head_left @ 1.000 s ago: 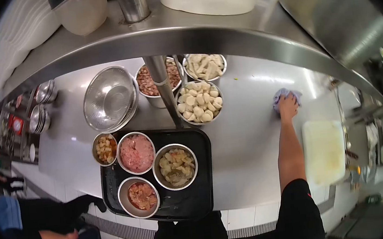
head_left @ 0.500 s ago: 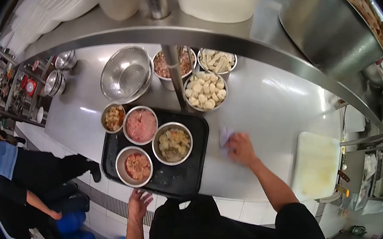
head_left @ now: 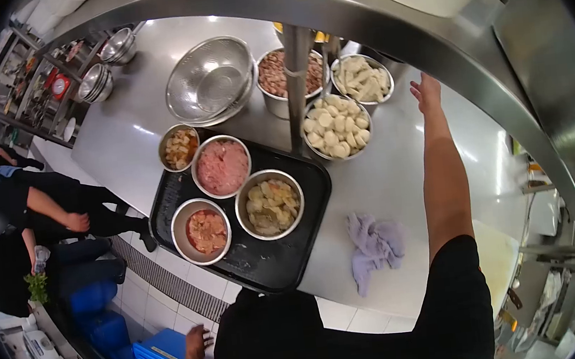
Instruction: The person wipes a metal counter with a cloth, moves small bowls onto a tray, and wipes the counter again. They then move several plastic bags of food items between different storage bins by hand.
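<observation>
My right hand (head_left: 425, 93) reaches far over the steel table, fingers loosely apart with nothing in them, just right of a steel pot of pale strips (head_left: 362, 78). Below my right forearm a crumpled lavender cloth (head_left: 375, 244) lies on the table. My left hand (head_left: 197, 342) hangs low by my side, off the table, fingers apart. A black tray (head_left: 309, 198) holds several steel bowls: minced pink meat (head_left: 223, 166), marinated meat pieces (head_left: 207, 231), greyish-yellow pieces in liquid (head_left: 273, 206) and browned chunks (head_left: 180, 149). Behind it stands a pot of white balls (head_left: 337, 127).
A pot of diced pink meat (head_left: 275, 72) and steel colanders (head_left: 210, 79) stand at the back. A shelf post (head_left: 299, 101) and curved shelf edge (head_left: 382, 12) cross overhead. A white cutting board (head_left: 496, 263) lies on the right. Other people (head_left: 31, 206) are at left.
My right hand has let go of the cloth and moved up and away to the right. The cloth now lies loose. My left hand has dropped lower, away from the tray. The view has shifted.
</observation>
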Motion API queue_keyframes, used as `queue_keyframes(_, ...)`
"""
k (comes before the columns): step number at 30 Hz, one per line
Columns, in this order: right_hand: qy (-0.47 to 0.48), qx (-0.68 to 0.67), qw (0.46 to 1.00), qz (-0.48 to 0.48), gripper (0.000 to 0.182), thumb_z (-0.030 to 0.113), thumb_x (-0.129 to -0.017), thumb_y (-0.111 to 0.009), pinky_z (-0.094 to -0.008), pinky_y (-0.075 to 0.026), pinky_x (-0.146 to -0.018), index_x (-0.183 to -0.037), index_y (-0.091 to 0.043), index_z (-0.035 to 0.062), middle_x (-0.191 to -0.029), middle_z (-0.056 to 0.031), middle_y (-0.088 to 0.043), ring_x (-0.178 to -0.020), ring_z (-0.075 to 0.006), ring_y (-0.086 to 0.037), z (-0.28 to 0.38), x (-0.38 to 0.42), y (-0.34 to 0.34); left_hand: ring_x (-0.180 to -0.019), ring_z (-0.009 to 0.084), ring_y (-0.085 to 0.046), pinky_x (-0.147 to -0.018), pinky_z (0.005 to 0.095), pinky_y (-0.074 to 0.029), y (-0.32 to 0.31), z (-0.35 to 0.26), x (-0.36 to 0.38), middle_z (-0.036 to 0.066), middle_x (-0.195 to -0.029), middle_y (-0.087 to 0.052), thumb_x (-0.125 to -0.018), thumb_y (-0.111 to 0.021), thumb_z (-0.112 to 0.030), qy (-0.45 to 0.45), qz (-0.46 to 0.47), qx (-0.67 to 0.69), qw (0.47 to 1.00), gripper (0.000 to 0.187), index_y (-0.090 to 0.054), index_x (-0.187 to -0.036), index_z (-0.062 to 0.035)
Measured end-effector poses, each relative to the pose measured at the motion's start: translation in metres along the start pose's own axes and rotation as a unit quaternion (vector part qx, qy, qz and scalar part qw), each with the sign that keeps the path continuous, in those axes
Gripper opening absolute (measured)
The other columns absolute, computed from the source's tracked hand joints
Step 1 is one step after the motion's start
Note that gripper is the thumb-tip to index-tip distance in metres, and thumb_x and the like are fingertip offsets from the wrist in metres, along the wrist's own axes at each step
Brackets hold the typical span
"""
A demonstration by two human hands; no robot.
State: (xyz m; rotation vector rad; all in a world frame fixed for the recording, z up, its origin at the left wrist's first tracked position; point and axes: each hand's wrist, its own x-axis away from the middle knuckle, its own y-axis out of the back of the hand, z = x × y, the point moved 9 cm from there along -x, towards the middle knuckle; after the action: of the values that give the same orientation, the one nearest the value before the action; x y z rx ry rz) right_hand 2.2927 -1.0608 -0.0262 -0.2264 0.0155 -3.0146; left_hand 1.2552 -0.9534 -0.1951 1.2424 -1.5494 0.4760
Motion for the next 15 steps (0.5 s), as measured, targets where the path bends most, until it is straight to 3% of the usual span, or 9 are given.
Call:
queue_keyframes(2,0.0,0.002,0.999,0.036,0.044,0.032,-0.092,-0.053,-0.0341,-0.048,-0.075,-0.131,-0.043,0.0126,-0.117,-0.0069,-0.052,-0.093,-0.023,-0.058,-0.018,-0.048,-0.021,-0.067,0.0247,-0.061,-0.051,0.0353,-0.051,0.031,0.047,0.009,0.014,-0.101,-0.059,-0.09,-0.048,-0.026,0.076,-0.026,-0.021,0.997,0.039,-0.047,-0.124,-0.0073)
queue_keyframes(5,-0.019,0.004,0.999,0.037,0.042,0.03,-0.092,-0.054,-0.0359,-0.047,-0.077,-0.131,-0.043,0.0183,-0.123,-0.0057,-0.051,-0.097,-0.0235,-0.058,-0.03,-0.043,-0.038,-0.061,0.0239,-0.06,-0.043,0.0327,-0.045,0.057,0.092,0.019,0.014,-0.097,-0.06,-0.09,-0.048,-0.028,0.076,-0.078,0.012,0.994,0.037,-0.048,-0.121,-0.0091)
queue_keyframes(7,0.044,-0.007,0.998,0.044,0.046,0.029,-0.091,-0.055,-0.0351,-0.046,-0.08,-0.133,-0.042,0.0155,-0.127,-0.0048,-0.05,-0.1,-0.0231,-0.057,-0.02,-0.015,-0.037,-0.061,0.0232,-0.059,-0.044,0.0327,-0.045,0.055,0.095,0.011,0.013,-0.094,-0.06,-0.09,-0.049,-0.028,0.082,-0.076,0.014,0.994,0.035,-0.049,-0.118,-0.0078)
queue_keyframes(8,-0.025,-0.034,0.998,0.055,0.05,0.03,-0.091,-0.056,-0.0336,-0.045,-0.082,-0.135,-0.042,0.0123,-0.127,-0.0053,-0.051,-0.102,-0.0236,-0.057,-0.023,0.021,-0.029,-0.061,0.0226,-0.059,-0.044,0.0326,-0.045,0.056,0.102,0.008,0.013,-0.092,-0.06,-0.09,-0.049,-0.027,0.086,-0.079,0.023,0.993,0.032,-0.051,-0.114,-0.0064)
queue_keyframes(9,0.06,0.112,0.979,0.158,0.051,0.031,-0.092,-0.054,-0.0337,-0.046,-0.084,-0.136,-0.043,0.0089,-0.127,-0.0077,-0.052,-0.103,-0.024,-0.057,-0.018,0.059,-0.023,-0.06,0.021,-0.058,-0.045,0.0316,-0.046,0.048,0.095,0.0,0.012,-0.088,-0.059,-0.09,-0.05,-0.028,0.071,-0.048,-0.006,0.996,0.031,-0.053,-0.109,-0.0037)
queue_keyframes(10,0.029,0.091,0.991,0.089,0.046,0.032,-0.094,-0.051,-0.0354,-0.045,-0.087,-0.133,-0.047,0.0085,-0.125,-0.0078,-0.054,-0.106,-0.023,-0.056,-0.011,0.105,-0.006,-0.059,0.0198,-0.057,-0.047,0.03,-0.047,0.023,0.061,0.013,0.011,-0.086,-0.059,-0.089,-0.052,-0.03,0.023,-0.061,0.075,0.995,0.032,-0.054,-0.105,-0.0025)
queue_keyframes(13,0.301,0.387,0.87,0.059,0.045,0.022,-0.09,-0.055,-0.0367,-0.038,-0.101,-0.128,-0.05,-0.0009,-0.127,-0.0178,-0.054,-0.118,-0.0307,-0.051,-0.017,0.264,0.037,-0.073,0.0196,-0.058,-0.063,0.0301,-0.051,-0.049,-0.052,0.025,0.009,-0.096,-0.058,-0.09,-0.054,-0.031,-0.068,0.024,0.121,0.99,0.039,-0.053,-0.116,-0.0025)
queue_keyframes(14,0.312,0.449,0.833,0.087,0.044,0.019,-0.086,-0.058,-0.0424,-0.032,-0.105,-0.126,-0.053,0.0017,-0.133,-0.0197,-0.048,-0.125,-0.0364,-0.043,-0.04,0.322,0.044,-0.079,0.0205,-0.059,-0.068,0.0321,-0.051,-0.073,-0.083,0.024,0.009,-0.101,-0.059,-0.091,-0.053,-0.033,-0.077,0.062,0.156,0.983,0.039,-0.053,-0.118,-0.004)
queue_keyframes(15,0.286,0.614,0.715,0.173,0.042,0.02,-0.086,-0.058,-0.0472,-0.026,-0.108,-0.125,-0.054,0.0042,-0.138,-0.0205,-0.042,-0.129,-0.0376,-0.037,-0.072,0.379,0.042,-0.082,0.0188,-0.056,-0.07,0.0348,-0.051,-0.094,-0.117,0.028,0.006,-0.104,-0.058,-0.093,-0.051,-0.037,-0.097,0.097,0.182,0.974,0.039,-0.052,-0.121,-0.0104)
